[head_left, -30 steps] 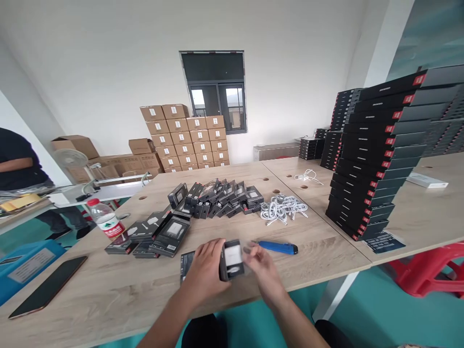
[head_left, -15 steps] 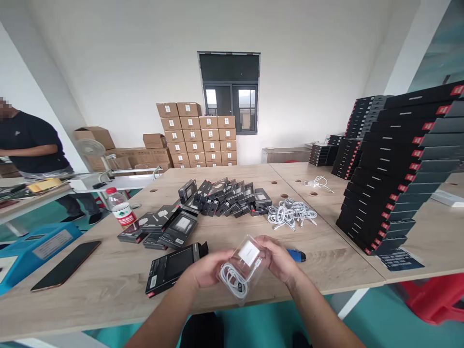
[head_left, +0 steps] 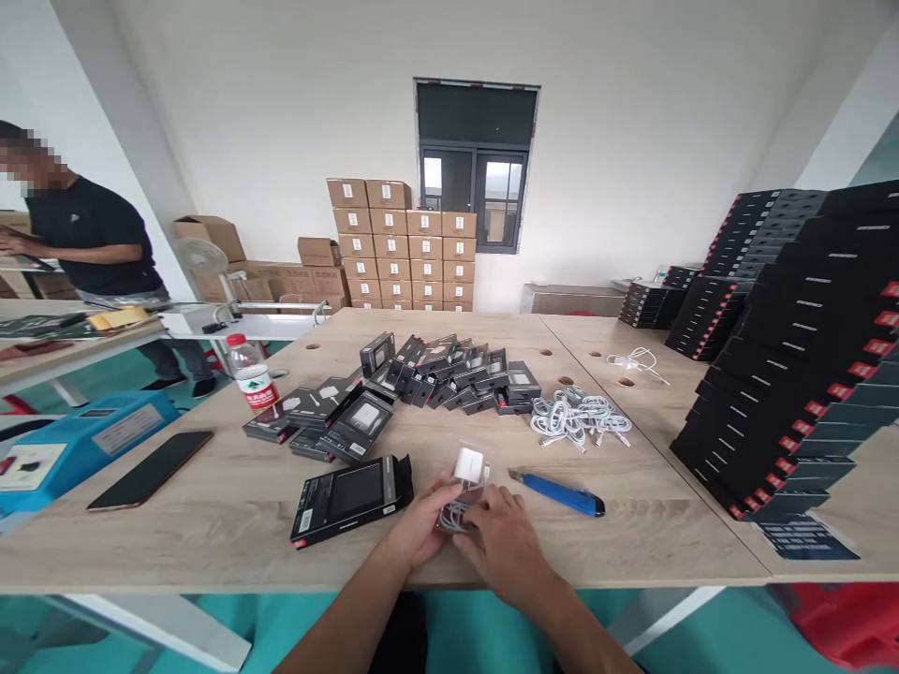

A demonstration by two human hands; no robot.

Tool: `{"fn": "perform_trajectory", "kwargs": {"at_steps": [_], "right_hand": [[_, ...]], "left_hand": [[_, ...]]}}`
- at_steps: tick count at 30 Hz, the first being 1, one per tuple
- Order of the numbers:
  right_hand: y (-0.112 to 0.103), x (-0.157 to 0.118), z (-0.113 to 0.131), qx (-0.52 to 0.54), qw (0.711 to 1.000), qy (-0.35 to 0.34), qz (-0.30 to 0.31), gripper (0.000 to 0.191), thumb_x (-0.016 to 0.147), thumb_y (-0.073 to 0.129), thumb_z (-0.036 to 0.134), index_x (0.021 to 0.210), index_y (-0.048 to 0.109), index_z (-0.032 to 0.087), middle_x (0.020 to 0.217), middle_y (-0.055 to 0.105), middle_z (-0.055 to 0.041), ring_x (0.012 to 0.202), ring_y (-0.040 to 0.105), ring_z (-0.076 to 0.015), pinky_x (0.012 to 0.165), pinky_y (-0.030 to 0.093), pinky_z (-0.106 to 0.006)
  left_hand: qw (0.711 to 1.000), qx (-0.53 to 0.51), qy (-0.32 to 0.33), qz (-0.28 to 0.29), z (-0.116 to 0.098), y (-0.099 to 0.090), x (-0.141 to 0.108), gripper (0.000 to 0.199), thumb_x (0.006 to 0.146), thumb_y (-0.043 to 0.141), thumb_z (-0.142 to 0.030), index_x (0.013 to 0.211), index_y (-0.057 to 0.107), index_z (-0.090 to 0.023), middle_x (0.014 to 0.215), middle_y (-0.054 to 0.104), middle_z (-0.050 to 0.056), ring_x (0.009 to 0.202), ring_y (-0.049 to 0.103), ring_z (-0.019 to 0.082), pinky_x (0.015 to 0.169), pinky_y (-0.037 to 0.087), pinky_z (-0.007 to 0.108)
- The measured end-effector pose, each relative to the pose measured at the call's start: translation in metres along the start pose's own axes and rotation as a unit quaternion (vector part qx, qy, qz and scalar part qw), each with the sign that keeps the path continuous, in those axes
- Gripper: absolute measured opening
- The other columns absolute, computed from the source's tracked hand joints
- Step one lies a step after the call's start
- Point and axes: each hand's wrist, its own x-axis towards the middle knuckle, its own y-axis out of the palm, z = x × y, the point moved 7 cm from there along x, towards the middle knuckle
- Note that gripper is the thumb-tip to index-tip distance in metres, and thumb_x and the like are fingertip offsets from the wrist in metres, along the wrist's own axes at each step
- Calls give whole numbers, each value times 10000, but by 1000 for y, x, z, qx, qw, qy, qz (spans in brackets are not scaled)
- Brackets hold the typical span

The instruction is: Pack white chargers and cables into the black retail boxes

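My left hand [head_left: 421, 526] is closed around the left side of a clear plastic tray. A white charger plug [head_left: 467, 465] sits at the tray's far end, and a coiled white charging cable [head_left: 452, 515] lies in its near part. My right hand [head_left: 507, 541] has its fingers bent over the cable coil, thumb and fingertips pressed on it. Left of my hands lies a black retail box [head_left: 351, 498], its flap open at the right end. A blue utility knife [head_left: 562, 493] rests on the table right of my right hand.
Several packed black boxes [head_left: 449, 370] are heaped behind, with loose white cables [head_left: 580, 417] beside them. A tall stack of black boxes [head_left: 793, 356] stands at right. A bottle [head_left: 253, 379], a phone [head_left: 151, 470] and a blue machine [head_left: 105, 440] are at left. A co-worker [head_left: 91, 234] stands beyond.
The tray has come down close to the tabletop. My right hand has moved from the tray's far right corner to the cable coil. The utility knife is now fully visible.
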Motion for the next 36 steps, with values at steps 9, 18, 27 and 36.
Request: {"fn": "perform_trajectory", "kwargs": {"at_steps": [9, 18, 27, 36], "right_hand": [[1, 4, -6, 64, 997, 39, -5, 105, 758, 762, 277, 856, 725, 283, 1030, 617, -70, 991, 559, -296, 869, 408, -458], [3, 3, -33, 322, 938, 104, -71, 175, 735, 721, 302, 674, 571, 233, 787, 581, -16, 787, 556, -225, 727, 464, -357], [-13, 4, -34, 153, 976, -79, -134, 540, 750, 663, 140, 1278, 627, 244, 1473, 526, -102, 1358, 486, -299, 1112, 427, -475], [9, 0, -27, 36, 960, -210, -179, 560, 824, 465, 47, 1358, 594, 155, 1371, 628, -117, 1302, 569, -256, 1060, 521, -429]], "left_hand": [[999, -12, 1, 38, 2, 4, -1, 574, 858, 712, -254, 1404, 535, -232, 1085, 748, 83, 941, 712, 207, 816, 513, 294], [999, -11, 18, 40, -1, 4, -1, 442, 854, 710, -284, 1282, 613, -232, 1141, 728, 75, 993, 684, 225, 814, 504, 314], [997, -22, -20, 68, 1, 6, -3, 253, 759, 701, -225, 998, 710, -142, 934, 736, 81, 868, 681, 220, 795, 510, 334], [999, -8, -1, 43, 0, 4, -2, 172, 672, 728, -115, 843, 731, -109, 738, 730, 60, 664, 666, 168, 662, 499, 265]]}}
